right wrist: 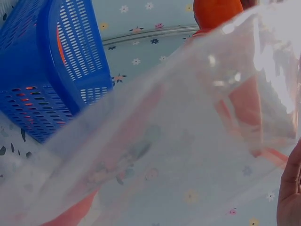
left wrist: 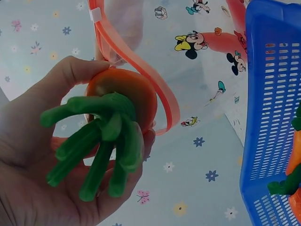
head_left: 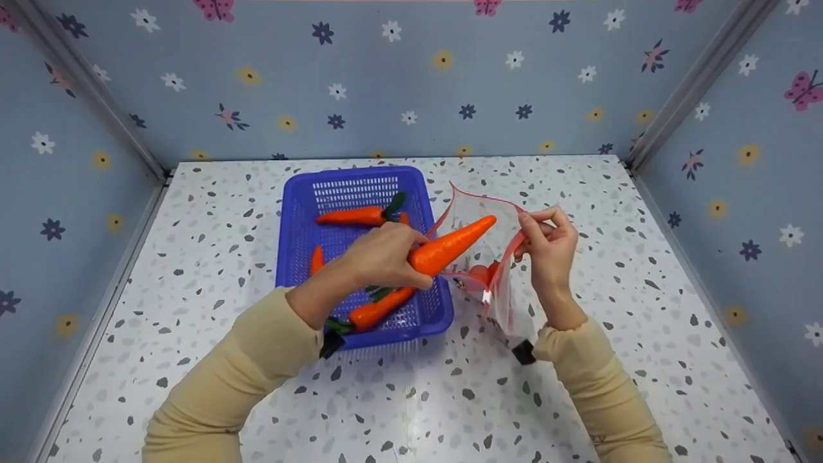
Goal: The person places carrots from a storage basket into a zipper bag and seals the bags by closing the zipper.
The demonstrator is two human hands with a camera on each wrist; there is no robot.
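My left hand (head_left: 384,254) grips a large orange carrot (head_left: 453,245) around its thick end, with the tip pointing right over the mouth of a clear zip bag (head_left: 512,247). In the left wrist view, the carrot's green stalks (left wrist: 103,141) stick out toward the camera, beside the bag's pink zip edge (left wrist: 157,87). My right hand (head_left: 550,247) pinches the bag's right rim between thumb and fingers, and the mouth is spread wide. Low in the bag, something orange-red (head_left: 482,273) shows. The clear film (right wrist: 164,146), with blurred prints, fills much of the right wrist view.
Left of the bag stands a blue-purple plastic basket (head_left: 445,312) with perforated walls. Several carrots lie in it, one at the back (head_left: 352,217) and one near the front (head_left: 379,310). Flower-patterned panels (head_left: 418,90) enclose the speckled white table (head_left: 212,257) at the back and sides.
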